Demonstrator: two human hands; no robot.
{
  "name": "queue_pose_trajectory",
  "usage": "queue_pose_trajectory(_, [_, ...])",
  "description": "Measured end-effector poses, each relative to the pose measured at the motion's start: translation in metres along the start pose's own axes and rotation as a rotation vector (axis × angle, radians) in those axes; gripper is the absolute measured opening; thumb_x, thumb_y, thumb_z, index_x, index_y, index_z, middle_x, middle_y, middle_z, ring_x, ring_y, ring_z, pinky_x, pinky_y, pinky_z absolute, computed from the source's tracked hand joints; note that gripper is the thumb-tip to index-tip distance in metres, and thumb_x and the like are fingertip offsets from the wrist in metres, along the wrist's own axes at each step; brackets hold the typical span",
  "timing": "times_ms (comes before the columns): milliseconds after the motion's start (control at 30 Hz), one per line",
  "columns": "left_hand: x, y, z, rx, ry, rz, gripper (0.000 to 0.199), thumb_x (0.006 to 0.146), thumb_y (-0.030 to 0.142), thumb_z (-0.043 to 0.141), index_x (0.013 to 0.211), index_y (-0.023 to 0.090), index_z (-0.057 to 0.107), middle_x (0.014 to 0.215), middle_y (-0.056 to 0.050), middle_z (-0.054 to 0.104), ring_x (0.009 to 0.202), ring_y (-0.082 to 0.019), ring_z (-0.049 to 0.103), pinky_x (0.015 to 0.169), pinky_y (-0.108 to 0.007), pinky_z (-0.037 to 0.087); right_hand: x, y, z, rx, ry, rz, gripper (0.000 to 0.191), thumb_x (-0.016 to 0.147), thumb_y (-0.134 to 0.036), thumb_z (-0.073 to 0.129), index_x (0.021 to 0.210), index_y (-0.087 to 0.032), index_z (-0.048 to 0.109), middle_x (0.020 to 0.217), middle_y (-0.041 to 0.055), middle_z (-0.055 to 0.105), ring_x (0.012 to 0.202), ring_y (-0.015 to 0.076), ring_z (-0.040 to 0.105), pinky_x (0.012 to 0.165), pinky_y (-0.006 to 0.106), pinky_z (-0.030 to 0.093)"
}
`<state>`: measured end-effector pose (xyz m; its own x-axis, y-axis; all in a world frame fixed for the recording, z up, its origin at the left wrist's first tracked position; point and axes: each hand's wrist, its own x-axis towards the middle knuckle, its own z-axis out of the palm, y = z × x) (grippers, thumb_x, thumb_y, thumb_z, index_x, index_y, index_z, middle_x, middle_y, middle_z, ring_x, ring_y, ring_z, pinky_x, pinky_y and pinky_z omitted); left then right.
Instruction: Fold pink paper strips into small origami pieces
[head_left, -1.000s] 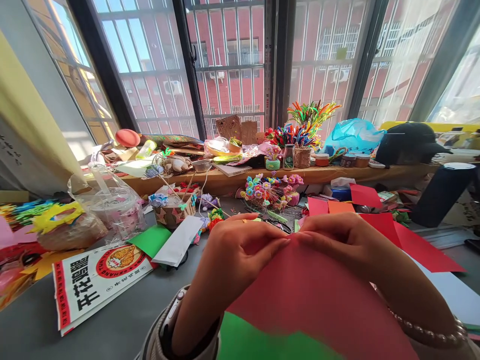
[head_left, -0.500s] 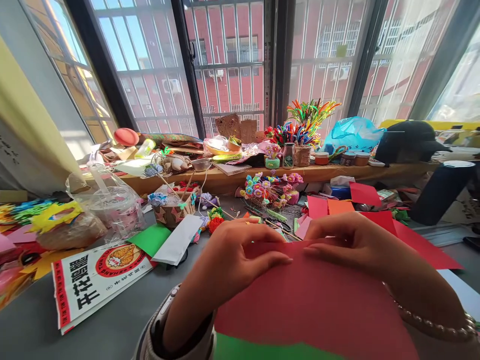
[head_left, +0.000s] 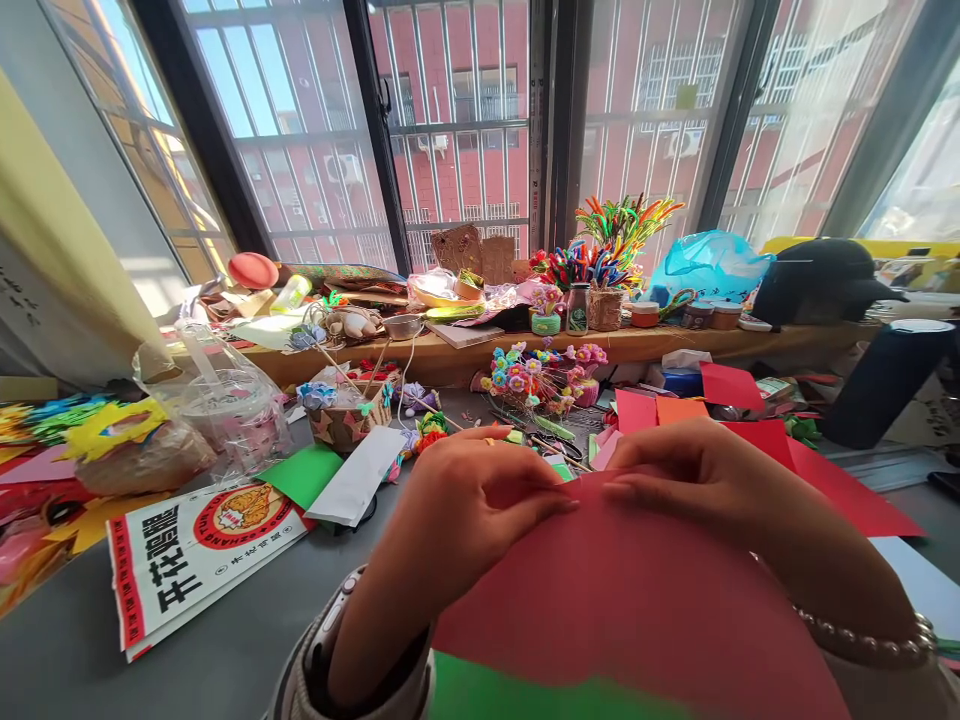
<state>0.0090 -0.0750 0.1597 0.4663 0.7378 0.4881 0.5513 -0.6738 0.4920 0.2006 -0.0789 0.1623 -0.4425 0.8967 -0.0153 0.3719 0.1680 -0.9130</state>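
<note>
Both hands hold the red paper sheet at its far edge, close in front of the person: the left hand and the right hand have fingers closed in a pinch on it. At 10 o'clock a clear plastic cup sits inside a clear bag. At 9 o'clock lies a white packet with red border and Chinese characters. The grey table is bare only at 8 o'clock
</note>
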Motion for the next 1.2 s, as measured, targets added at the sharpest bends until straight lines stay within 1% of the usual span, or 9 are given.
queue_pose_trajectory(167, [-0.001,-0.001,0.0,-0.003,0.02,-0.006,0.01,0.069,0.025,0.056,0.067,0.024,0.066,0.063,0.005,0.067,0.059,-0.011,0.058,0.09,-0.032,0.035,0.002,0.0,0.001,-0.031,0.064,-0.004,0.037,0.062,-0.052,0.055,0.067,-0.016,0.06,0.06,0.0009,0.056,0.056,0.0121,0.052,0.043,0.018,0.037])
queue_pose_trajectory(333, [0.001,-0.007,-0.001,-0.016,0.015,-0.014,0.009,0.068,0.026,0.057,0.067,0.024,0.066,0.067,0.005,0.067,0.062,-0.012,0.059,0.09,-0.032,0.034,0.003,0.008,-0.006,-0.194,0.075,-0.114,0.031,0.062,-0.048,0.058,0.062,-0.017,0.058,0.055,-0.0015,0.049,0.051,0.0089,0.045,0.039,0.017,0.032])
queue_pose_trajectory(567, [0.001,-0.007,-0.004,-0.014,0.065,0.018,0.007,0.067,0.026,0.059,0.066,0.024,0.065,0.065,0.005,0.067,0.062,-0.011,0.059,0.09,-0.03,0.034,0.002,0.008,-0.009,-0.085,0.034,-0.056,0.031,0.063,-0.045,0.058,0.054,-0.016,0.051,0.048,-0.0052,0.036,0.044,0.0058,0.036,0.036,0.017,0.025])
queue_pose_trajectory(800, [0.001,-0.004,-0.006,0.012,0.065,0.012,0.008,0.066,0.029,0.059,0.068,0.024,0.065,0.067,0.004,0.067,0.068,-0.013,0.06,0.091,-0.034,0.034,0.003,0.006,-0.009,-0.061,0.079,-0.066,0.029,0.06,-0.043,0.061,0.054,-0.017,0.052,0.05,-0.0042,0.041,0.046,0.0065,0.041,0.037,0.017,0.029])
queue_pose_trajectory(867, [0.002,-0.007,-0.01,0.009,0.123,-0.027,0.02,0.063,0.033,0.062,0.081,0.024,0.063,0.078,0.002,0.066,0.078,-0.016,0.059,0.091,-0.035,0.034,0.004,0.007,-0.012,-0.02,0.1,-0.052,0.026,0.06,-0.04,0.063,0.055,-0.017,0.052,0.05,-0.0043,0.042,0.046,0.0065,0.042,0.037,0.016,0.03])
queue_pose_trajectory(967, [0.004,-0.019,-0.015,-0.052,0.338,-0.129,0.057,0.055,0.035,0.067,0.107,0.023,0.049,0.106,-0.005,0.057,0.099,-0.023,0.05,0.087,-0.037,0.038,0.004,0.01,-0.016,0.043,0.171,-0.024,0.022,0.059,-0.037,0.065,0.056,-0.018,0.054,0.049,-0.0047,0.044,0.044,0.0065,0.043,0.036,0.016,0.031])
queue_pose_trajectory(1033, [0.006,-0.029,-0.018,-0.188,0.425,-0.2,0.072,0.053,0.035,0.068,0.117,0.023,0.039,0.116,-0.009,0.049,0.1,-0.025,0.05,0.078,-0.037,0.044,0.005,0.014,-0.018,0.062,0.253,-0.031,0.021,0.058,-0.035,0.066,0.055,-0.018,0.054,0.048,-0.0048,0.043,0.042,0.0064,0.043,0.034,0.016,0.029])
queue_pose_trajectory(1100, [0.008,-0.037,-0.019,-0.393,0.37,-0.265,0.073,0.052,0.035,0.069,0.117,0.02,0.039,0.107,-0.012,0.056,0.086,-0.025,0.058,0.064,-0.033,0.05,0.005,0.017,-0.019,0.079,0.319,-0.047,0.021,0.057,-0.035,0.066,0.053,-0.018,0.054,0.047,-0.0049,0.044,0.041,0.0063,0.043,0.032,0.015,0.028])
queue_pose_trajectory(1200, [0.01,-0.043,-0.017,-0.583,0.249,-0.37,0.044,0.053,0.036,0.067,0.091,0.014,0.06,0.078,-0.009,0.066,0.066,-0.022,0.061,0.052,-0.028,0.05,0.006,0.019,-0.018,0.117,0.37,-0.08,0.019,0.057,-0.035,0.066,0.056,-0.018,0.057,0.049,-0.0039,0.05,0.041,0.007,0.046,0.031,0.015,0.03])
